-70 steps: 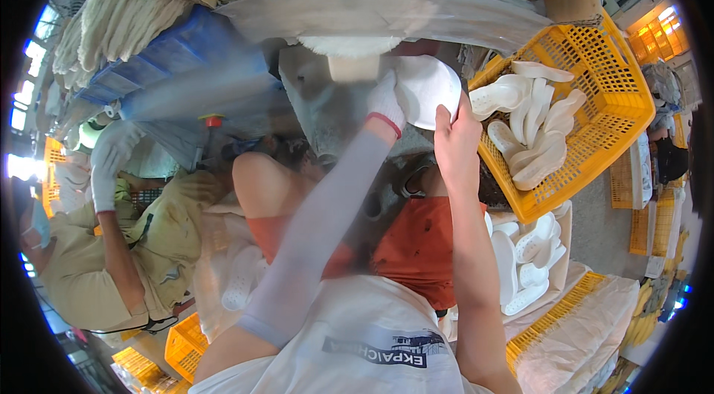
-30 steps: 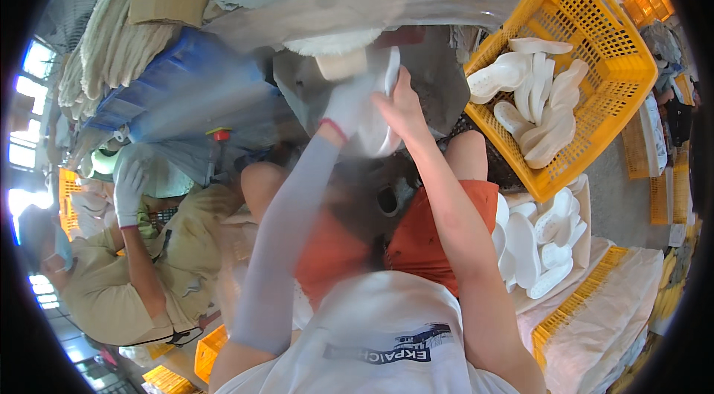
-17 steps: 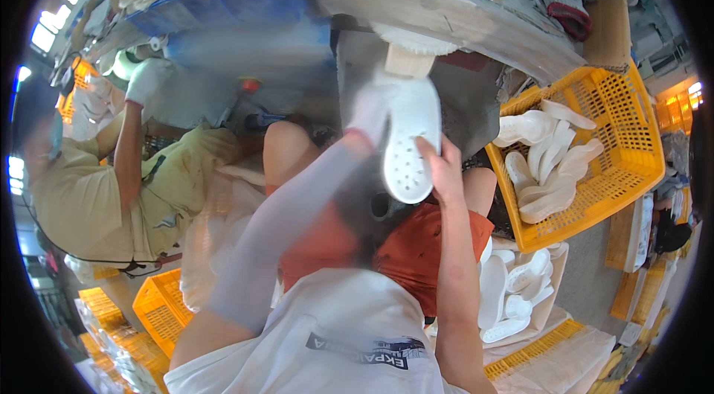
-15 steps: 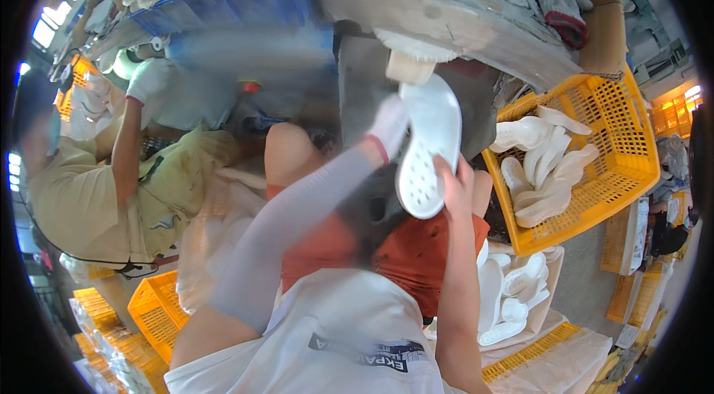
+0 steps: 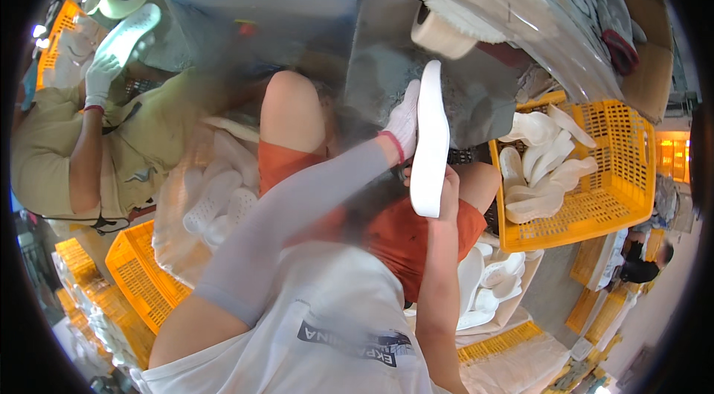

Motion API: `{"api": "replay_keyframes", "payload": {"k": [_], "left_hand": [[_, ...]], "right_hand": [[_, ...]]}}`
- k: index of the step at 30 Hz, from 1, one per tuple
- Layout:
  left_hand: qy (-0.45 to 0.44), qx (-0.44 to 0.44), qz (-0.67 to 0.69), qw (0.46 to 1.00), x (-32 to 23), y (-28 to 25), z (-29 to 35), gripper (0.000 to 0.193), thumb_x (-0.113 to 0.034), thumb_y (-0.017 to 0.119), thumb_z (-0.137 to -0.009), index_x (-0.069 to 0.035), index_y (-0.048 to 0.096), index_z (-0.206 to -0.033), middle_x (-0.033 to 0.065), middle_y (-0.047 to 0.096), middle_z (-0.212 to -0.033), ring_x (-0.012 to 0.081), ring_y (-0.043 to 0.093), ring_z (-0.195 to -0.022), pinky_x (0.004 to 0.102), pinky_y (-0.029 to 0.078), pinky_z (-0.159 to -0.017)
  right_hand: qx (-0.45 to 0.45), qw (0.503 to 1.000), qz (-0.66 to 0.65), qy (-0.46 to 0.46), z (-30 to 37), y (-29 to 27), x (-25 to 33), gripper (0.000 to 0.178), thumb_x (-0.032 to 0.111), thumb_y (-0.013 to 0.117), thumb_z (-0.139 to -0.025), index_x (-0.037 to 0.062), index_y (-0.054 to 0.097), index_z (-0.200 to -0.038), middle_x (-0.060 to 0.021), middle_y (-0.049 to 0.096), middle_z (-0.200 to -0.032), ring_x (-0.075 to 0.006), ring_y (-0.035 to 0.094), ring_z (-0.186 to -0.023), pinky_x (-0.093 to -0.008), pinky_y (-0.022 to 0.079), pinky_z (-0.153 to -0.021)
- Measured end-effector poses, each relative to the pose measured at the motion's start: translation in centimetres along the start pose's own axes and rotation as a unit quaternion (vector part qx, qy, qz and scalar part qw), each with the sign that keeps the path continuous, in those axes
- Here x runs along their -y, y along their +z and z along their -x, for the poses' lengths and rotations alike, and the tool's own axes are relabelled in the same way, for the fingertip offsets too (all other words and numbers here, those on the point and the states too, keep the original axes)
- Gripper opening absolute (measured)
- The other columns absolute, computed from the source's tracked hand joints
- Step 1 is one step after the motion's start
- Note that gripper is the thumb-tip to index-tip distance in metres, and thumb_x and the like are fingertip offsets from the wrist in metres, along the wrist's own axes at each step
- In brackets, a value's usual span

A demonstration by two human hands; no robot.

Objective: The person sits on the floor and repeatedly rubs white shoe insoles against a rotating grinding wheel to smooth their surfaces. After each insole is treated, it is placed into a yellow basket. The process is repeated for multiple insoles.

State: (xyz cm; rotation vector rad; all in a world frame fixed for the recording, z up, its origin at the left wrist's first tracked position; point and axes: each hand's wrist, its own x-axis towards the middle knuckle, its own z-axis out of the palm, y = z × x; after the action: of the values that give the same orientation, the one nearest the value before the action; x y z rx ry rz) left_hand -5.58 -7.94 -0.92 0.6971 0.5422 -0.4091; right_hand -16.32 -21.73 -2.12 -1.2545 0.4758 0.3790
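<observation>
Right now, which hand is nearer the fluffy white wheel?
Left. The left hand is below the wheel, beside the sole; the right hand is farther down, at the sole's lower end.

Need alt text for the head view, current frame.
A person's bare right hand grips the lower end of a white insole, seen edge-on, with the gloved left hand at its left side. Pale insoles lie in a yellow crate at right; at left, a co-worker's gloved hand holds another insole.
</observation>
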Motion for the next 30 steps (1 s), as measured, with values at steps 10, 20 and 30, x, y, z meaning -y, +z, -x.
{"api": "replay_keyframes", "payload": {"k": [10, 20, 30], "left_hand": [[0.032, -0.023, 0.011, 0.999, -4.5, -0.6, -7.8, 0.047, -0.044, 0.049, -0.108, -0.002, 0.069, -0.113, 0.0086, 0.071, -0.099, 0.023, 0.067, -0.091, 0.0398, 0.055, -0.082], [-0.07, 0.066, 0.061, 0.993, -5.0, 1.2, -0.3, 0.051, -0.056, 0.044, -0.11, -0.014, 0.064, -0.13, 0.0067, 0.07, -0.103, 0.0216, 0.068, -0.087, 0.0371, 0.058, -0.076], [0.122, 0.123, 0.153, 0.973, -3.7, 0.8, -10.6, 0.051, -0.051, 0.048, -0.108, -0.005, 0.07, -0.11, 0.0069, 0.072, -0.095, 0.0216, 0.068, -0.087, 0.0393, 0.054, -0.077]], "right_hand": [[-0.141, 0.826, 0.41, -0.36, 2.3, 10.1, 6.4, 0.041, 0.022, 0.083, -0.089, -0.0043, 0.059, -0.109, -0.0261, 0.07, -0.096, -0.0412, 0.072, -0.089, -0.0482, 0.056, -0.079], [-0.138, 0.737, 0.441, -0.493, 4.2, 12.0, 10.0, 0.035, 0.014, 0.085, -0.085, -0.0011, 0.063, -0.107, -0.0206, 0.074, -0.1, -0.0369, 0.075, -0.088, -0.0465, 0.058, -0.078], [-0.22, 0.675, 0.527, -0.468, -9.9, 9.6, 9.7, 0.036, 0.027, 0.08, -0.086, -0.0002, 0.059, -0.096, -0.0227, 0.068, -0.077, -0.0471, 0.068, -0.072, -0.0551, 0.053, -0.066]]}}
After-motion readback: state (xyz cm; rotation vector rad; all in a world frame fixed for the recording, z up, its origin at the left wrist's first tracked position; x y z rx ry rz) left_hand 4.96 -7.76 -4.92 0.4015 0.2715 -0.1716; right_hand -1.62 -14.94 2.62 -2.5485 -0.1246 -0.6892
